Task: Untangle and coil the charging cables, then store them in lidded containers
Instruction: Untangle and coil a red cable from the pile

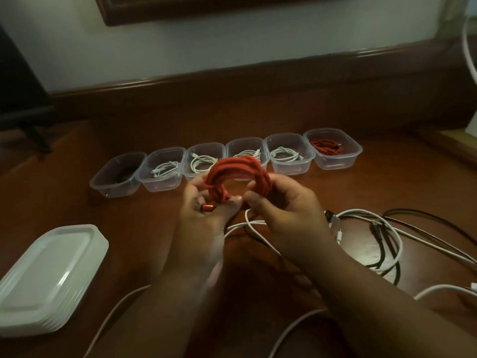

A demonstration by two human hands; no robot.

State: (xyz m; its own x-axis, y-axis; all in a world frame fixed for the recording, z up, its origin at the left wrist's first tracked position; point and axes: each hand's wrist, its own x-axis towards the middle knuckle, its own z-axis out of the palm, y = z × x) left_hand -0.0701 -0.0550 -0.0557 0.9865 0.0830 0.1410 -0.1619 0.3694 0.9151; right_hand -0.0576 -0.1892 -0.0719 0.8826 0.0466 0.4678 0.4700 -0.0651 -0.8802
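A coiled red cable (238, 167) is held up over the wooden table between both hands. My left hand (204, 215) grips the coil's left side, and the cable's red metal plug (207, 208) sticks out by its palm. My right hand (281, 205) grips the coil's right and lower side with curled fingers. Behind the coil stands a row of several clear open containers (291, 165). Most hold coiled white cables, the far right one (333, 151) holds a red cable, and the far left one (116, 177) holds something dark.
A stack of white lids (49, 277) lies at the front left. Loose white and black cables (382, 244) sprawl tangled over the table's right side, and more white cable (291, 329) runs under my forearms. A raised wooden ledge borders the table's back.
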